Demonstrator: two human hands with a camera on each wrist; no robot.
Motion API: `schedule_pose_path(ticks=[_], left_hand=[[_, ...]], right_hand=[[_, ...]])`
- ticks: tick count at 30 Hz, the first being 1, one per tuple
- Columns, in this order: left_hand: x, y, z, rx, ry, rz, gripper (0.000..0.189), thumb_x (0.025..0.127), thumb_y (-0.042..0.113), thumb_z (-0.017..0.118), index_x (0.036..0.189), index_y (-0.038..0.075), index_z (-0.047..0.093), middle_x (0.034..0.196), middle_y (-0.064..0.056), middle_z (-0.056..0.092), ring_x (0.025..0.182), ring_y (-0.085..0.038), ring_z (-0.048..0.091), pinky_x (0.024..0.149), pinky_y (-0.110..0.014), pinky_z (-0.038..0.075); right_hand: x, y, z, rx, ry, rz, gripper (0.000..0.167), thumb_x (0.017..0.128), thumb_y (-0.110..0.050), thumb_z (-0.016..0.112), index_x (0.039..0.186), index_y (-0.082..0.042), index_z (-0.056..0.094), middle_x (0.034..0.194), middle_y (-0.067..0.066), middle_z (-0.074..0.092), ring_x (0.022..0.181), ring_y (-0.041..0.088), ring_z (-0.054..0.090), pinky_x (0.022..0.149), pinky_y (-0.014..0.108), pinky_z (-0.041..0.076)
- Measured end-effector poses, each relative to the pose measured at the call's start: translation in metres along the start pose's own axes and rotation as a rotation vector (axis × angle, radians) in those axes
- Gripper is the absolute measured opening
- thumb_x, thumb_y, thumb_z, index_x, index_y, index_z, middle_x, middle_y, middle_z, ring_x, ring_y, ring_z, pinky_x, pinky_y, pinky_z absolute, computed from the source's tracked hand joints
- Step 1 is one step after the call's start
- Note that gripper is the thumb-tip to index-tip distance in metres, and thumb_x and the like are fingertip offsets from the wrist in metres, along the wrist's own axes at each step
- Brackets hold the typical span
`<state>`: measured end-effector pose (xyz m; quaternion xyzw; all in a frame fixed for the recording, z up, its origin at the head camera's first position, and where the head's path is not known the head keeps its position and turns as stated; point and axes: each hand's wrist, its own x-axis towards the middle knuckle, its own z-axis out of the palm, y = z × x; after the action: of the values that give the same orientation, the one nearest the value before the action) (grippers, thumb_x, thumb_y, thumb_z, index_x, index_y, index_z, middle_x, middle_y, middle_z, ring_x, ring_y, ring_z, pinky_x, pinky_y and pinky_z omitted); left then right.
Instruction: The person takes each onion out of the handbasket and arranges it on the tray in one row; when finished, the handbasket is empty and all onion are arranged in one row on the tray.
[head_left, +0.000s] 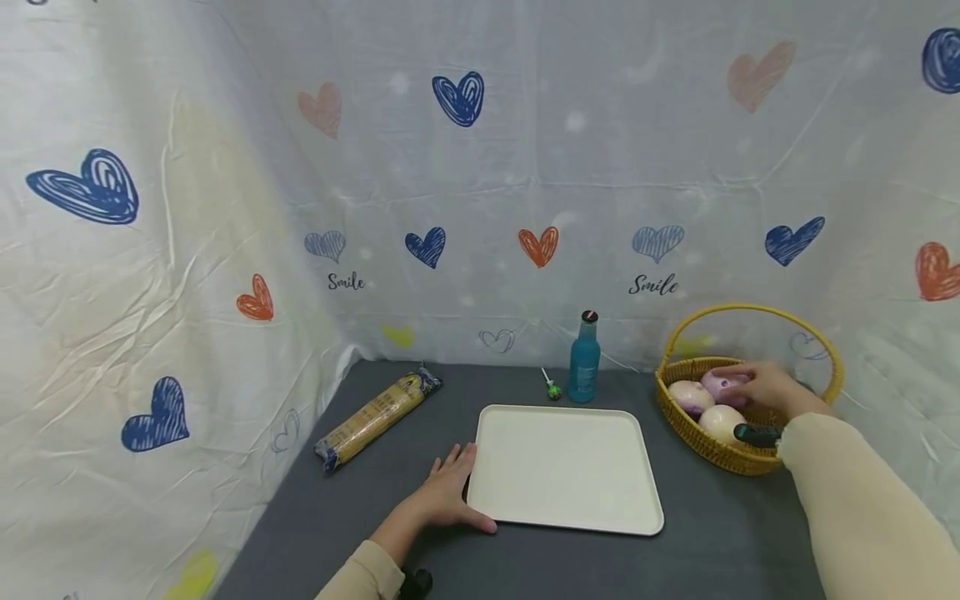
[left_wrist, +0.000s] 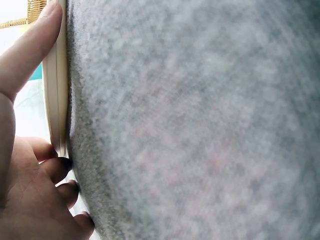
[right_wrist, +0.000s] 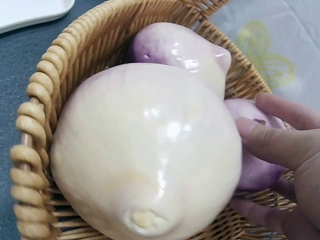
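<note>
In the head view my left hand [head_left: 444, 493] rests at the near left corner of a cream rectangular tray [head_left: 566, 468]. Its thumb lies along the front edge and the fingers stretch along the left side. The left wrist view shows that thumb against the tray's rim [left_wrist: 56, 100]. My right hand [right_wrist: 295, 160] reaches into a wicker basket [head_left: 678, 421], thumb and fingers around a purple, turnip-like vegetable [right_wrist: 255, 167]. Beside it in the basket lie a large whitish turnip [right_wrist: 145, 150] and a smaller white-and-purple one [right_wrist: 172, 47].
A blue bottle [head_left: 583, 367] stands behind the tray, with a green-wrapped lollipop [head_left: 553, 390] next to it. A long yellow packet of noodles [head_left: 378, 417] lies at the left on the grey table [head_left: 570, 571]. The basket's handle [head_left: 738, 307] arches over its opening. Heart-printed cloth hangs behind.
</note>
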<state>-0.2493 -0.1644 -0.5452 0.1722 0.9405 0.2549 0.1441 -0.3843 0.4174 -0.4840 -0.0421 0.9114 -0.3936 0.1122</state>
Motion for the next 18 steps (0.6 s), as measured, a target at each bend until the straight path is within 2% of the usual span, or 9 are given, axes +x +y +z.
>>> schedule_pose_path(ticks=[4, 8, 12, 14, 16, 18], left_hand=[[0.0, 0.001, 0.001, -0.003, -0.001, -0.004, 0.137, 0.064, 0.063, 0.088, 0.161, 0.001, 0.013, 0.168, -0.018, 0.016, 0.156, -0.039, 0.008, 0.121, -0.067, 0.008], [0.003, 0.001, 0.003, 0.003, -0.005, -0.001, 0.137, 0.065, 0.065, 0.087, 0.162, 0.002, 0.013, 0.168, -0.017, 0.016, 0.157, -0.038, 0.008, 0.121, -0.066, 0.008], [0.003, 0.001, 0.002, -0.007, -0.008, 0.005, 0.137, 0.065, 0.064, 0.087, 0.161, 0.001, 0.013, 0.168, -0.018, 0.016, 0.156, -0.039, 0.008, 0.121, -0.067, 0.008], [0.002, 0.0, 0.002, -0.018, -0.007, 0.009, 0.137, 0.065, 0.064, 0.087, 0.161, 0.0, 0.013, 0.168, -0.019, 0.016, 0.156, -0.04, 0.008, 0.121, -0.067, 0.007], [0.001, -0.001, 0.001, -0.027, -0.006, 0.014, 0.138, 0.064, 0.064, 0.087, 0.161, 0.0, 0.013, 0.168, -0.02, 0.016, 0.156, -0.041, 0.007, 0.121, -0.068, 0.007], [0.001, -0.002, 0.002, -0.031, -0.004, 0.021, 0.139, 0.064, 0.066, 0.086, 0.161, 0.0, 0.012, 0.168, -0.02, 0.015, 0.156, -0.041, 0.007, 0.121, -0.068, 0.006]], right_hand=[[0.0, -0.001, 0.005, 0.069, -0.035, 0.038, 0.057, 0.097, -0.018, 0.069, 0.143, 0.008, 0.049, 0.131, 0.038, 0.052, 0.089, 0.023, 0.068, 0.078, 0.042, 0.061], [-0.002, -0.003, 0.002, 0.011, -0.028, 0.023, 0.053, 0.096, -0.02, 0.071, 0.139, 0.007, 0.055, 0.129, 0.036, 0.055, 0.088, 0.024, 0.067, 0.077, 0.043, 0.06], [-0.001, -0.005, -0.004, -0.087, -0.011, -0.02, 0.046, 0.095, -0.022, 0.071, 0.133, 0.003, 0.063, 0.124, 0.032, 0.058, 0.091, 0.024, 0.057, 0.073, 0.036, 0.055], [-0.001, -0.008, -0.007, -0.085, -0.004, -0.038, 0.044, 0.095, -0.022, 0.071, 0.132, 0.001, 0.064, 0.127, 0.03, 0.057, 0.092, 0.023, 0.053, 0.071, 0.033, 0.052], [-0.001, -0.012, -0.008, -0.035, -0.016, -0.041, 0.047, 0.096, -0.021, 0.07, 0.136, 0.002, 0.061, 0.131, 0.031, 0.055, 0.093, 0.023, 0.053, 0.073, 0.034, 0.053], [-0.003, -0.017, -0.009, 0.058, -0.036, -0.022, 0.052, 0.097, -0.02, 0.069, 0.142, 0.002, 0.055, 0.14, 0.032, 0.049, 0.1, 0.022, 0.055, 0.081, 0.038, 0.055]])
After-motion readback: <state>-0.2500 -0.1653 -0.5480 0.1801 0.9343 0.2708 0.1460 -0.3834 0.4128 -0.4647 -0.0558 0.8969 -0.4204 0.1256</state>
